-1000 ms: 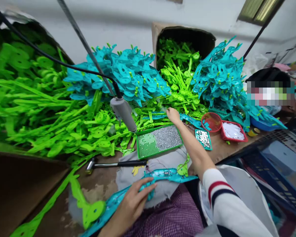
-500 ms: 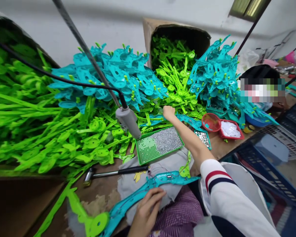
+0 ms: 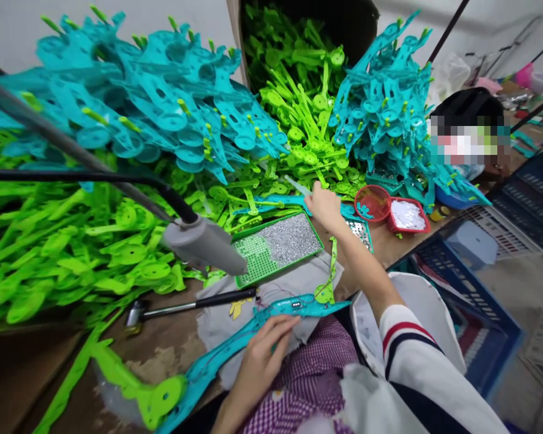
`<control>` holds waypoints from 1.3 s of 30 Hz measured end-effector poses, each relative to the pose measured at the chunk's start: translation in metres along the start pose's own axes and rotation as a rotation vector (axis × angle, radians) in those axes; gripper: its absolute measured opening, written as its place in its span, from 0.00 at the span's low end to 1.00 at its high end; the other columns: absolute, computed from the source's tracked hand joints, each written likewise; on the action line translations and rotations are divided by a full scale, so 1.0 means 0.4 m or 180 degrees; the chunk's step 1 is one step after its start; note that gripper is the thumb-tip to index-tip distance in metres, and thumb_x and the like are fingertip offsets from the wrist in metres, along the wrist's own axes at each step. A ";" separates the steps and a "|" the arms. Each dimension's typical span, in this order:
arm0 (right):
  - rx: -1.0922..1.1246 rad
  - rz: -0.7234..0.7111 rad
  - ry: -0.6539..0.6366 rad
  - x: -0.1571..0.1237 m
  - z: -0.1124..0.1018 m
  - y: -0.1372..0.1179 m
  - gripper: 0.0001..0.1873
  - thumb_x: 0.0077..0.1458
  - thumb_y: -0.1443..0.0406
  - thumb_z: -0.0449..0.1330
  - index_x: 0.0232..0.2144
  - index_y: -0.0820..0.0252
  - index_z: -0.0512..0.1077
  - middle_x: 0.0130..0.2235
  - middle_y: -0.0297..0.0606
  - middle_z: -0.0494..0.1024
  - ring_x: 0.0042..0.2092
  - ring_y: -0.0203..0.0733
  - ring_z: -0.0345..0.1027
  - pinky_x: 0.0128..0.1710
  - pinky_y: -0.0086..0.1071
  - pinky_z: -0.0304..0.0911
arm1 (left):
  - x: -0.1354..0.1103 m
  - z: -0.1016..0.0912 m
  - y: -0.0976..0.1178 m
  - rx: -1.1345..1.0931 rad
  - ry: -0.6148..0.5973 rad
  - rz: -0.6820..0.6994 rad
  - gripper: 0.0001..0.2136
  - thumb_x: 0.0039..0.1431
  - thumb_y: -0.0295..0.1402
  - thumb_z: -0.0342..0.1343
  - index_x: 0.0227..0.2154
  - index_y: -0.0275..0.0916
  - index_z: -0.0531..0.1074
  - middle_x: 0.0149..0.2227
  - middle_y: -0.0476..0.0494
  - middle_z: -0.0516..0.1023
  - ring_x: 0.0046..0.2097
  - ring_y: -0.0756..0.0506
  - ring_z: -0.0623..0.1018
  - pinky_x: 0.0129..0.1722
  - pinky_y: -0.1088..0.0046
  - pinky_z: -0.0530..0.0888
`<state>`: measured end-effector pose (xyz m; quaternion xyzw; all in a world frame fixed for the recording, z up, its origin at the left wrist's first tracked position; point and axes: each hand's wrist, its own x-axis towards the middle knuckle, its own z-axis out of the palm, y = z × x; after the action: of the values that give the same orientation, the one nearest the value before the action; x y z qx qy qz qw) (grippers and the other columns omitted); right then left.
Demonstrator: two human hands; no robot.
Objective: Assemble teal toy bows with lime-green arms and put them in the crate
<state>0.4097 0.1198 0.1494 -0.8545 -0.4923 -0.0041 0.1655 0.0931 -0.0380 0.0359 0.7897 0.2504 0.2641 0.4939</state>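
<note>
My right hand [image 3: 324,207] reaches out past the tray, its fingers closed around a thin, pale, translucent stick [image 3: 297,185] of a kind I cannot make out. My left hand [image 3: 263,355] lies with its fingers stretched out against the near edge of a long blue plastic part [image 3: 226,352]. This part has thin wires and a small dark component along it. Green plastic arms [image 3: 324,293] are joined to both of its ends. Grey cloth [image 3: 212,319] lies beneath it. Behind it stands a green perforated tray [image 3: 248,280] with many small silvery pieces [image 3: 294,239].
A hammer [image 3: 194,303] lies left of the cloth. A grey tool head [image 3: 206,241] hangs on a cable over the table. Heaps of green parts [image 3: 117,253] and blue parts [image 3: 163,102] rise behind. Red containers [image 3: 407,216] stand right. Another person [image 3: 470,126] sits farther off.
The view has shifted closer to the heaps. My right hand has turned, and the pale stick shows more plainly in it. My left hand stays by the blue part.
</note>
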 end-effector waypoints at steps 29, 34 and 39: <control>0.2627 0.0721 0.0251 -0.444 0.160 0.323 0.26 0.53 0.57 0.63 0.53 0.58 0.68 0.52 0.44 0.77 0.50 0.44 0.72 0.51 0.37 0.68 | 0.330 0.185 0.022 0.1375 -0.0239 -0.0032 0.15 0.69 0.39 0.52 0.52 0.39 0.76 0.45 0.40 0.79 0.46 0.42 0.78 0.46 0.67 0.72; 0.2305 0.0729 -0.0058 -0.486 0.199 0.327 0.30 0.52 0.58 0.65 0.56 0.59 0.67 0.52 0.43 0.78 0.51 0.47 0.72 0.55 0.42 0.66 | 0.309 0.241 -0.002 0.1581 -0.0241 -0.0199 0.13 0.67 0.39 0.55 0.50 0.42 0.77 0.45 0.42 0.79 0.47 0.41 0.77 0.47 0.66 0.71; 0.2410 0.0602 -0.0293 -0.485 0.200 0.336 0.30 0.52 0.59 0.65 0.56 0.60 0.67 0.54 0.45 0.76 0.52 0.49 0.72 0.57 0.45 0.65 | 0.312 0.251 -0.011 0.1442 -0.0052 -0.0362 0.12 0.66 0.38 0.57 0.48 0.44 0.79 0.45 0.45 0.79 0.47 0.42 0.77 0.48 0.66 0.71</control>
<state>0.4104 -0.0821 0.0032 -0.7739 -0.3849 0.2314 0.4464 0.2509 -0.0193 0.0158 0.8671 0.3434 0.1664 0.3202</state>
